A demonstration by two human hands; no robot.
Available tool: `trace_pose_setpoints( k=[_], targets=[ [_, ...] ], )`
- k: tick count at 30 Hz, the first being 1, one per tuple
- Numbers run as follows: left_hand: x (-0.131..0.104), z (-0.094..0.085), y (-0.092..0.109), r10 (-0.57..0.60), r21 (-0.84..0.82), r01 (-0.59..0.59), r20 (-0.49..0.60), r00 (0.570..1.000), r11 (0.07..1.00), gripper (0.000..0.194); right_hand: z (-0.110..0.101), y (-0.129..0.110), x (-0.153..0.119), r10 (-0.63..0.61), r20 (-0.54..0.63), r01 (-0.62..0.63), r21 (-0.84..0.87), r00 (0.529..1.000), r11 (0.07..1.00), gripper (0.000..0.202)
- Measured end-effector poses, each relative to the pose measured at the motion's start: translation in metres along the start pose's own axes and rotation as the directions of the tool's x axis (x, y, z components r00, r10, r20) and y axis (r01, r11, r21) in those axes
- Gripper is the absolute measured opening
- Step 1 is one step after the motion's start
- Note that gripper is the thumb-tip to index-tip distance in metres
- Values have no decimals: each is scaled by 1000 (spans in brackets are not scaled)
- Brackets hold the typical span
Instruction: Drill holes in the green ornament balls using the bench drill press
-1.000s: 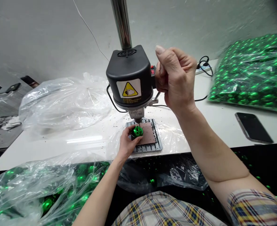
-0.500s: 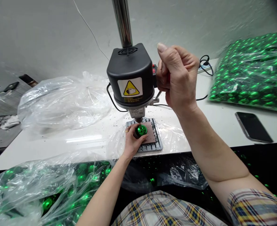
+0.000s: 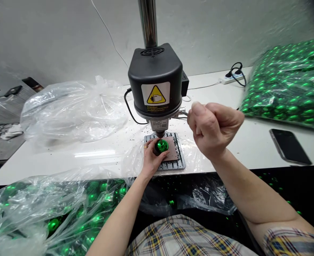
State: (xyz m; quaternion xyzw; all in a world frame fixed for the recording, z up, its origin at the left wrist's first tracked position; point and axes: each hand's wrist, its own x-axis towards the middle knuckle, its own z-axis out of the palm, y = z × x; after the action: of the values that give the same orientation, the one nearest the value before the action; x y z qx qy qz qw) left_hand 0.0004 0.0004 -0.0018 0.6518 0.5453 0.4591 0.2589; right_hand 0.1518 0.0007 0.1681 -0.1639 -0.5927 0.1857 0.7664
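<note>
A shiny green ball (image 3: pixel 162 145) rests on a brownish square pad (image 3: pixel 173 149) on the slotted metal base (image 3: pixel 182 162) of a bench drill press (image 3: pixel 155 81). Curled around the ball's left side, my left hand (image 3: pixel 152 155) holds it beneath the drill chuck (image 3: pixel 160 134). To the right of the motor housing, my right hand (image 3: pixel 214 128) is closed in a fist around the end of the press's feed lever (image 3: pixel 183 112). Most of the lever's grip is hidden inside my fingers. Dark shavings lie over the base and pad.
A clear bag of green balls (image 3: pixel 290 85) sits at the back right, near a power strip (image 3: pixel 232 77). A phone (image 3: pixel 289 146) lies at the right edge. Crumpled clear plastic (image 3: pixel 71 110) covers the left side. Another bag of green balls (image 3: pixel 66 213) is below the table's front edge.
My right hand has come down with the lever, from beside the motor housing to below its level. The left hand still holds the ball on the pad. The view has shifted slightly.
</note>
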Motion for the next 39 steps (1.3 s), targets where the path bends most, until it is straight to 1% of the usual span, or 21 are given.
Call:
trace_pose_setpoints(
  k=[3,6,9,11,13,14,15,16,17,19,20,21,24,26,29,32,34,36,39],
  targets=[
    [0,0,1,15,1,-15,1,1000,1000,57,-5,6,-6,-102,44,101,26,994,995,48],
    [0,0,1,28,-14,-28,-5,1000,1000,57,-9,11,-11,-188,104,186,33,977,982,43],
    [0,0,0,40,-22,-40,-12,999,999,56,-14,14,-17,-282,167,275,66,945,959,40],
    [0,1,0,42,-29,-43,-21,999,999,56,-17,17,-22,-339,218,328,87,915,941,39],
    [-1,1,1,46,-35,-47,-33,998,998,56,-18,20,-26,-371,267,357,101,889,928,36],
    [-1,1,1,47,-35,-49,-35,998,998,56,-18,20,-27,-380,273,365,108,884,925,36],
    [-1,1,1,48,-35,-49,-33,998,998,57,-16,20,-26,-375,254,359,108,892,927,37],
    [-1,1,2,46,-34,-47,-29,999,998,57,-14,19,-23,-352,211,337,102,912,936,39],
    [-1,0,2,39,-36,-40,-26,999,999,57,-11,18,-18,-311,143,300,94,940,949,41],
    [-1,1,4,14,-60,-16,-30,999,998,57,-2,12,-3,-171,1,170,82,985,982,45],
    [-1,2,4,-7,-99,3,-33,999,995,58,2,10,7,-85,-49,89,82,995,993,47],
    [-1,3,5,-33,-157,28,-33,999,987,60,5,7,17,-6,-69,12,85,998,996,47],
    [-3,7,5,-108,-338,96,-16,994,936,62,12,5,46,176,-36,-172,102,984,980,42],
    [-6,8,4,-127,-358,105,-38,991,928,61,13,8,60,275,-22,-271,125,961,955,40],
    [-14,6,4,-104,-224,73,-131,986,972,56,13,15,72,413,-19,-407,140,910,903,43],
    [-25,-3,8,-3,-32,-4,-226,974,999,52,14,18,76,486,-22,-479,132,874,868,42],
    [-33,-10,13,92,50,-82,-266,960,995,51,14,18,77,503,-34,-496,129,863,859,39],
    [-39,-17,18,166,81,-149,-285,944,986,50,14,17,77,506,-39,-499,122,862,858,38],
    [-45,-24,24,224,87,-207,-297,928,974,50,15,14,76,512,-43,-504,115,858,856,38]
  ],
)
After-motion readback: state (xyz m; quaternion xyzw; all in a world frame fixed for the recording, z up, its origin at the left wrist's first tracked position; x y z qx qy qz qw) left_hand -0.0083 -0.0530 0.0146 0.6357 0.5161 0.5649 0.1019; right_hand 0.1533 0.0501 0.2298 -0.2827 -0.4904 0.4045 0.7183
